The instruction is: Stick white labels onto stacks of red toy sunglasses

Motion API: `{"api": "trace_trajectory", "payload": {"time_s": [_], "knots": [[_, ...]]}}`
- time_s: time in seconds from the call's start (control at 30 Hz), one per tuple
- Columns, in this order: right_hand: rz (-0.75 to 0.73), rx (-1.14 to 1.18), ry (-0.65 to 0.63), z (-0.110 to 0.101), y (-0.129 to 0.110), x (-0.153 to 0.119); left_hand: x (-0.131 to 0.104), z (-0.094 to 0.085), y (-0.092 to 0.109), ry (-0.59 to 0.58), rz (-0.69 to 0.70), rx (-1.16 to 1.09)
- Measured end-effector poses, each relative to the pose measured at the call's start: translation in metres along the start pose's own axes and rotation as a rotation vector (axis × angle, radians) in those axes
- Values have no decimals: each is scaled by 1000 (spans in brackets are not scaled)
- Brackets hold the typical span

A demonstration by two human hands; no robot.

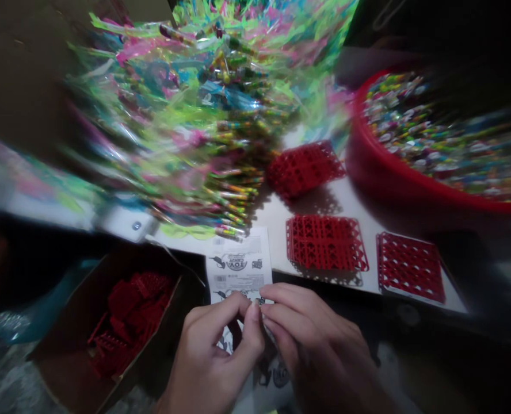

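My left hand (221, 345) and my right hand (311, 333) meet at the fingertips over a long white printed label strip (238, 270), which reads "TOY CANDY" and hangs past the table's front edge. The left thumb and index finger are pinched. Beside them the right fingers are pressed together at the same spot. Whatever lies between the fingertips is too small to make out. Just beyond the hands, stacks of red plastic lattice pieces (324, 242) rest on the white table (277, 215).
A large blurred heap of colourful wrapped candy tubes (233, 126) covers the table's back. At right stands a red basin (368, 138) filled with small colourful pieces. A cardboard box (152, 339) with red plastic parts sits lower left. A white device (126, 221) with a cable lies near the edge.
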State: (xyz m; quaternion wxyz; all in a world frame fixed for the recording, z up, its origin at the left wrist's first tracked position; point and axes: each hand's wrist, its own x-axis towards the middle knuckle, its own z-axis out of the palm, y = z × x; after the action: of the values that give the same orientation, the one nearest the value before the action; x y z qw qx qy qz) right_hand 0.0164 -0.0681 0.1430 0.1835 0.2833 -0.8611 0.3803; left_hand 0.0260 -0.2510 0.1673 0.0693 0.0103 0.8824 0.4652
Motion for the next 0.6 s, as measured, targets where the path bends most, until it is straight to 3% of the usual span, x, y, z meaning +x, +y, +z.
{"api": "trace_trajectory", "payload": {"time_s": [0.13, 0.2, 0.47, 0.6], "knots": [[-15, 81, -125, -7, 13, 2, 5, -4, -1, 1, 99, 23], [-71, 104, -133, -8, 16, 3, 5, -7, -2, -21, 83, 13], [-191, 59, -94, -5, 16, 5, 13, -14, -11, -110, -217, -198], [-211, 84, -70, -7, 9, 9, 17, -13, -26, -120, -352, -300]]}}
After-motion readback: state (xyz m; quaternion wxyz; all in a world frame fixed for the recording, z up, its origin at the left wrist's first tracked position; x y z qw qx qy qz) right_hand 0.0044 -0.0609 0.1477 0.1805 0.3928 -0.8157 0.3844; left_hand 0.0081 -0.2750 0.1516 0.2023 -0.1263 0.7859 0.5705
